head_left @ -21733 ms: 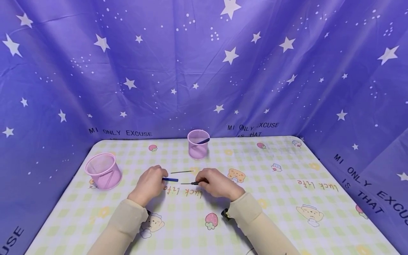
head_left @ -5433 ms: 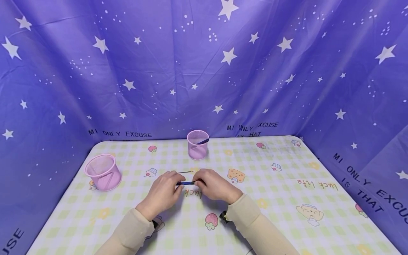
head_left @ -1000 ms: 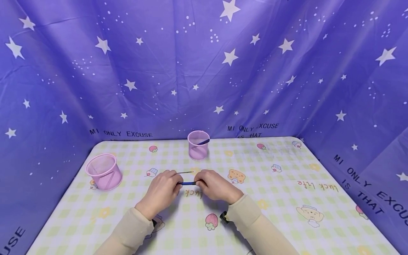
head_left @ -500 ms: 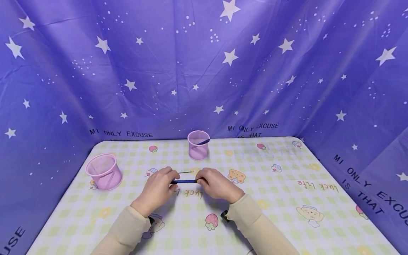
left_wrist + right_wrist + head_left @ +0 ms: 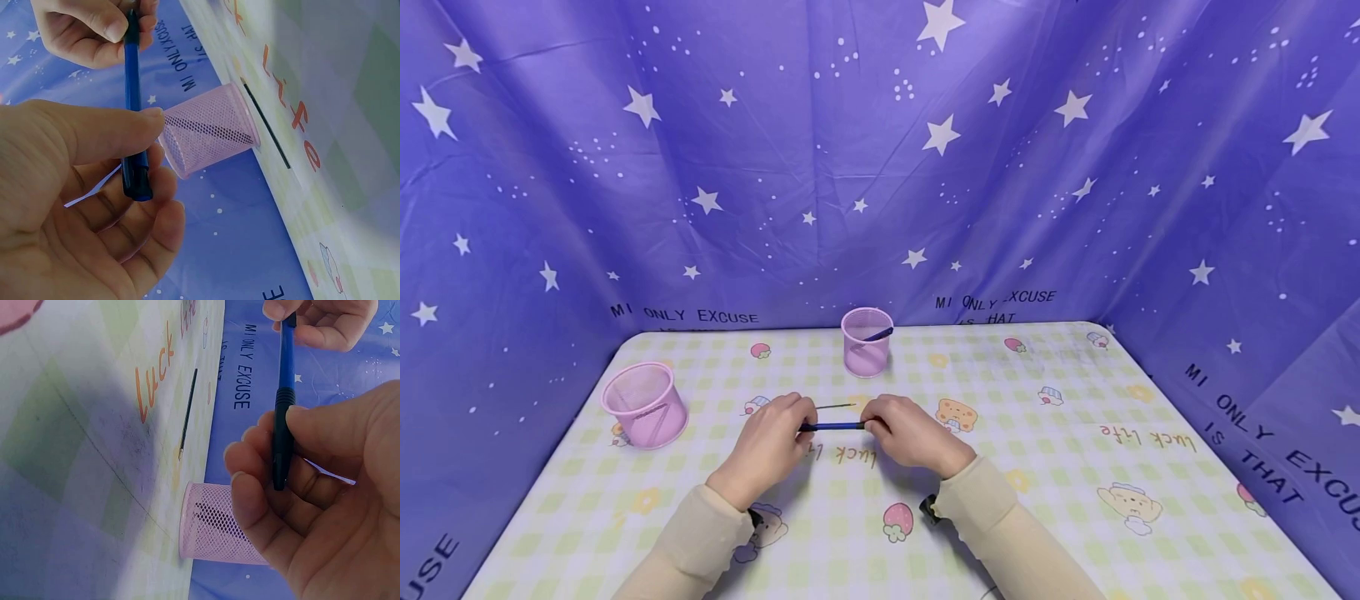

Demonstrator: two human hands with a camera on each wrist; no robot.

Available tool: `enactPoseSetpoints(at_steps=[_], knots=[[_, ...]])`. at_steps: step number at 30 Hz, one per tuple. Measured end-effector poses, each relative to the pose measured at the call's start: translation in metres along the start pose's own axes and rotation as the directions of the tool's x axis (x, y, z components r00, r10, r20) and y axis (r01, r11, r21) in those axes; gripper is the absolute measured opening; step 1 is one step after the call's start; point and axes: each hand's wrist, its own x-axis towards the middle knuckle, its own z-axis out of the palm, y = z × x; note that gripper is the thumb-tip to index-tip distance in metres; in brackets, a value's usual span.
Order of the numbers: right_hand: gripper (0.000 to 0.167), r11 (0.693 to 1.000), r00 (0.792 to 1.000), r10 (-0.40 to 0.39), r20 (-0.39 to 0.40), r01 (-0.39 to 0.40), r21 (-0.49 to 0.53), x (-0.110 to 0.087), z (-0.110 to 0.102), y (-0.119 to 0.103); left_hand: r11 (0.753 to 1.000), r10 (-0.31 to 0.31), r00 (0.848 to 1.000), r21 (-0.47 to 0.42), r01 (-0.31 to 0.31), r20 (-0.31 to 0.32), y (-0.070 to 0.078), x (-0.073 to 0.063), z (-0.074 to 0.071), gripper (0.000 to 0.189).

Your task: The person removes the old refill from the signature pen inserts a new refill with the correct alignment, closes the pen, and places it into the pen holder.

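Note:
Between my two hands a blue ballpoint pen with black ends is held level just above the table. My left hand pinches its clicker end between thumb and fingers, as the left wrist view shows. With thumb and curled fingers my right hand grips the black ribbed grip section at the tip end. No ink point shows at the tip in the right wrist view. A thin dark pen refill lies on the tablecloth just beyond the hands; in the head view the left fingers hide part of it.
Straight behind the hands stands a pink mesh pen cup with a dark pen leaning inside. Another pink mesh cup is at the table's left side. A starry purple curtain closes off the back and sides of the checked tablecloth.
Over the last second my left hand has shifted slightly left along the pen, baring more of its barrel. Much earlier, the blue barrel and black grip section with refill were apart; now they are joined.

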Motion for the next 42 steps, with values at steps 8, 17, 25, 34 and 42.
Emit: enactPoseSetpoints(at_steps=[8, 17, 25, 34, 42], knots=[[0.013, 1.0, 1.0, -0.008, -0.004, 0.008, -0.004, 0.0, 0.001, 0.0, 1.0, -0.016, 1.0, -0.015, 0.016, 0.008, 0.001, 0.001, -0.002, 0.03], [0.014, 1.0, 1.0, -0.022, -0.01, 0.022, -0.016, 0.001, 0.002, 0.002, 0.999, -0.021, 1.0, -0.038, 0.021, 0.009, 0.002, 0.002, -0.004, 0.027], [0.016, 0.999, 0.997, -0.05, -0.052, 0.05, -0.013, 0.0, 0.001, -0.001, 0.996, 0.002, 1.0, -0.088, 0.001, 0.028, 0.005, 0.003, -0.004, 0.025], [0.014, 0.992, 0.985, -0.128, -0.119, 0.129, -0.006, 0.0, 0.001, -0.01, 0.992, 0.012, 0.999, -0.125, -0.008, 0.033, 0.011, 0.003, -0.005, 0.022], [0.015, 0.979, 0.971, -0.189, -0.149, 0.175, -0.101, -0.003, 0.004, -0.017, 0.99, 0.037, 0.999, -0.139, -0.038, -0.014, 0.016, 0.003, -0.002, 0.023]])
